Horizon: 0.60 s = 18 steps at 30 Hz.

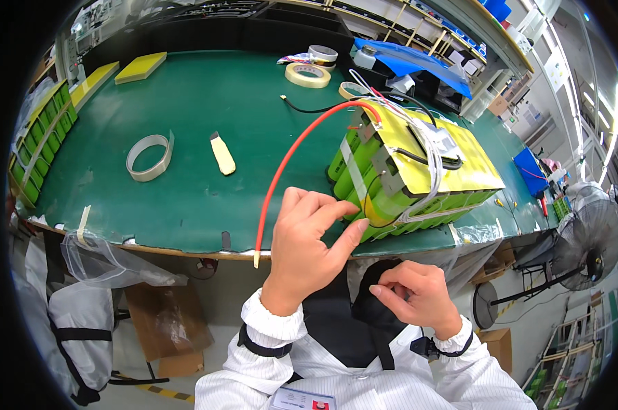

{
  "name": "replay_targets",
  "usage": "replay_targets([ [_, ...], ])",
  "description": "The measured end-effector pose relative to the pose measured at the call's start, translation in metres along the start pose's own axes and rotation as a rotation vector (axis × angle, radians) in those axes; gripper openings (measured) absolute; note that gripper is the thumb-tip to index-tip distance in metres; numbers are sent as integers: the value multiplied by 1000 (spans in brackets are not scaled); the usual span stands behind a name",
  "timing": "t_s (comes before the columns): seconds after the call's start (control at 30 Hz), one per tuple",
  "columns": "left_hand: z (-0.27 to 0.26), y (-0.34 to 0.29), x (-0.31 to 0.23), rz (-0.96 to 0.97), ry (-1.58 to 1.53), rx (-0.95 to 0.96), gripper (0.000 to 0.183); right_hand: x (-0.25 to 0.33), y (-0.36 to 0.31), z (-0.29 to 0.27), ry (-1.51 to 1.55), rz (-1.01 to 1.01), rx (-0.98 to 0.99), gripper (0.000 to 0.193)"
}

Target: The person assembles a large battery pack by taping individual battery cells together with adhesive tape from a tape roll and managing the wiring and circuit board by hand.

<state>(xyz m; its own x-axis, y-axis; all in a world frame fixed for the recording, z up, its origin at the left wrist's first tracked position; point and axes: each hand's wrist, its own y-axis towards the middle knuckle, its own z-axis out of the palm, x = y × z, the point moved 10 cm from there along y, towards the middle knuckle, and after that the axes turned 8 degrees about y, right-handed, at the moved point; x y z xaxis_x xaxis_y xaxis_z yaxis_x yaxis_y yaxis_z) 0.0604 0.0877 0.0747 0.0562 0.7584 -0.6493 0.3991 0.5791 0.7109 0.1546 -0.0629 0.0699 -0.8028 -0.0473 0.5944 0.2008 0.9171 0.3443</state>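
The green-topped desk [186, 212] extended across the full work area. Black bins [292, 34] stood along its rear edge; their contents could not be identified. A blue sheet [422, 63] lay over black containers at the right rear. The battery pack [411, 180] was positioned on the desk, right of centre near the front edge: green cylindrical cells [352, 179] filled its frame in rows beneath a yellow cover. Below the desk, at left, was a cardboard box [145, 321], with clear film [179, 328] at its opening. A second pack [46, 140], also holding green cells, stood at the desk's left end. The left hand [312, 232] was at the near end of the battery pack, thumb and forefinger slightly parted beside the cells; whether it gripped anything could not be determined. The right hand [418, 295] was loosely curled in front of the desk, apart from the battery pack; its grip likewise could not be determined. A red cable [286, 159] arched from the pack's top to the front edge. A tape roll [137, 149] and a cutter [222, 156] lay to the left.
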Motion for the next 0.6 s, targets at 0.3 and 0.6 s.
replay_targets([
  [0.3,0,3,1,-27,-51,36,16,-4,3,7,22,35,11,12],
  [0.6,11,8,6,-33,-126,53,14,5,7,0,-4,-48,-12,13],
])
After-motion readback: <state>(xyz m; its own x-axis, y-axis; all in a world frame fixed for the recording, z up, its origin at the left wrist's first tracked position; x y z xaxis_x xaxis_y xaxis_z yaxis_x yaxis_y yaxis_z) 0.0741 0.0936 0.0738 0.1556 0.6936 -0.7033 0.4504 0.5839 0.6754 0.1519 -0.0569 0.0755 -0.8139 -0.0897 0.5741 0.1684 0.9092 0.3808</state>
